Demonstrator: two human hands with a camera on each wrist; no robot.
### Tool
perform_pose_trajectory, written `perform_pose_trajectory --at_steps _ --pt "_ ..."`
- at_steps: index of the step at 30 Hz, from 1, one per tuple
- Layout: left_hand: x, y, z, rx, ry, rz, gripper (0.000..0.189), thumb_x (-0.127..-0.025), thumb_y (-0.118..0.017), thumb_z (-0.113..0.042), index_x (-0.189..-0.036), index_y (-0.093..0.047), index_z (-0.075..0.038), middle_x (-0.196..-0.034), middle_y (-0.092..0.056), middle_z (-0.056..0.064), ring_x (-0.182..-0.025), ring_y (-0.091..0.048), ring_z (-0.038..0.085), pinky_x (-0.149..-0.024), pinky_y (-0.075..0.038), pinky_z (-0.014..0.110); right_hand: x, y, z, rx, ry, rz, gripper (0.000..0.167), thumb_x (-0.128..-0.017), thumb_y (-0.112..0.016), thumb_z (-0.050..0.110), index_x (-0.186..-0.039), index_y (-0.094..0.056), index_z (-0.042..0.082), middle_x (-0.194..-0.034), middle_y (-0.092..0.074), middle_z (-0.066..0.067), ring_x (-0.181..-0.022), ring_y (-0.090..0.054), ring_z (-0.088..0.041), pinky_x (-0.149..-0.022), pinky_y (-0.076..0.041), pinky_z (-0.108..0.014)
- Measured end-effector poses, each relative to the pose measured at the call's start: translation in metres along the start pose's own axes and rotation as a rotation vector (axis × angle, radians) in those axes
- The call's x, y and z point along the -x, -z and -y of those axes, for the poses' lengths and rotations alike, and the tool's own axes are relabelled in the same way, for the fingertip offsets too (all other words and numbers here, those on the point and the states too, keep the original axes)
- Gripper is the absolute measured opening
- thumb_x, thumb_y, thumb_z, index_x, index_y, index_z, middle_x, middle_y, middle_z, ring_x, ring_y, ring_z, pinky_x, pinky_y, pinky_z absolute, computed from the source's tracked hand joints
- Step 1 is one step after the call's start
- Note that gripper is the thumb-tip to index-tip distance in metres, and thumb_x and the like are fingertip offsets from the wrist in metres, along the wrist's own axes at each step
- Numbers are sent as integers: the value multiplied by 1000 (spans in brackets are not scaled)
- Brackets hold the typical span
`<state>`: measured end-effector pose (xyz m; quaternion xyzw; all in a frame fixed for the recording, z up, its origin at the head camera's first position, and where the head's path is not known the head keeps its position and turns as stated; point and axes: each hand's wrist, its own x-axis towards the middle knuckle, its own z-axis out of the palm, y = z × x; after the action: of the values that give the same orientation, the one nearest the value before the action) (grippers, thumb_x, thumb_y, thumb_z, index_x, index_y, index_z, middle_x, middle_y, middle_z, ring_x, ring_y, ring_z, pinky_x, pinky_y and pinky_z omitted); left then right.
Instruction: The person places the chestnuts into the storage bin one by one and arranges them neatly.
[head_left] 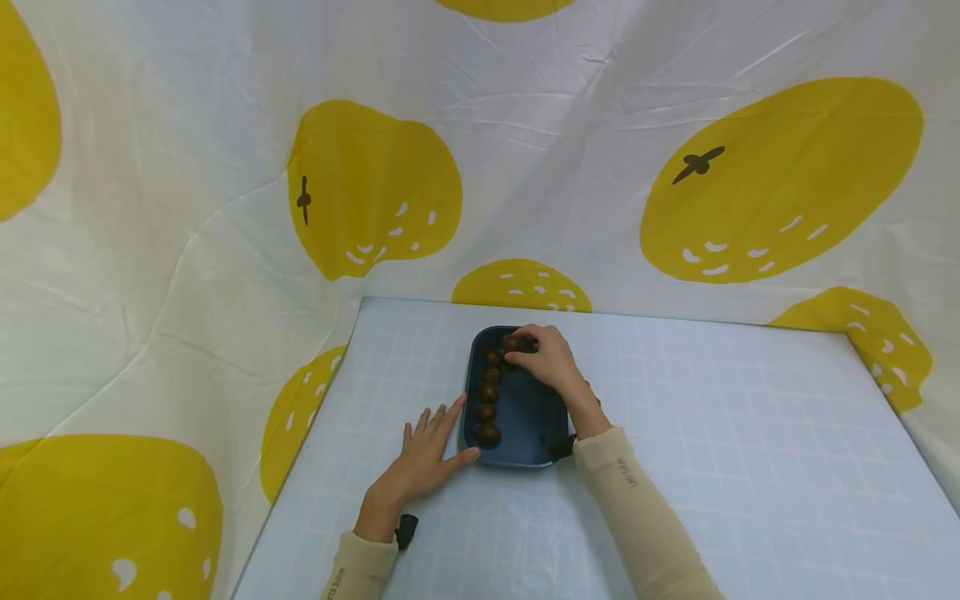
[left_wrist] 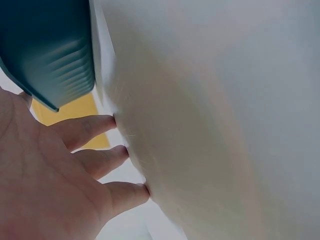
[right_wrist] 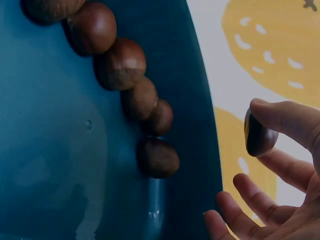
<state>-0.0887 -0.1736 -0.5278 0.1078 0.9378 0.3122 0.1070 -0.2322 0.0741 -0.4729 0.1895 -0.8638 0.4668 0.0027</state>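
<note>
A dark blue tray (head_left: 525, 421) with rounded corners lies on the table. Along its left side runs a row of several brown chestnuts (right_wrist: 121, 64), curving at the far end. My right hand (head_left: 551, 358) is over the tray's far end, pinching one chestnut (right_wrist: 260, 134) between thumb and index finger; its other fingers are loosely bent. Spread beside the tray's near left corner, my left hand (head_left: 422, 462) has its thumb and index finger at the rim. The left wrist view has the palm and extended fingers (left_wrist: 105, 160) below the tray's outer wall (left_wrist: 75, 70).
A pale blue checked cloth (head_left: 750, 442) covers the table. Behind and to the left hangs a white sheet (head_left: 540, 150) with large yellow fruit prints. Both forearms have beige sleeves (head_left: 637, 517), with dark straps at the wrists.
</note>
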Motion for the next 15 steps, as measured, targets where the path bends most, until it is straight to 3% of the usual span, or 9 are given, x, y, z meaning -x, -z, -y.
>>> perform_pose_trajectory --at_steps 8,15 --pt "1 1 0 12 2 3 86 -92 -52 -71 -160 -8 -42 -161 -25 21 -147 -11 48 -109 -1 73 -1 -13 0 63 -65 1 31 -85 -81 15 -113 -71 2 -113 -66 -18 -111 -59 -36 -95 -47 -50" --pt "-1 0 1 8 1 1 85 -92 -52 -70 -160 -9 -43 -161 -25 20 -147 -12 48 -109 -2 73 -2 -21 -8 148 -117 51 32 -82 -83 15 -110 -72 5 -114 -67 -17 -111 -58 -33 -94 -48 -47"
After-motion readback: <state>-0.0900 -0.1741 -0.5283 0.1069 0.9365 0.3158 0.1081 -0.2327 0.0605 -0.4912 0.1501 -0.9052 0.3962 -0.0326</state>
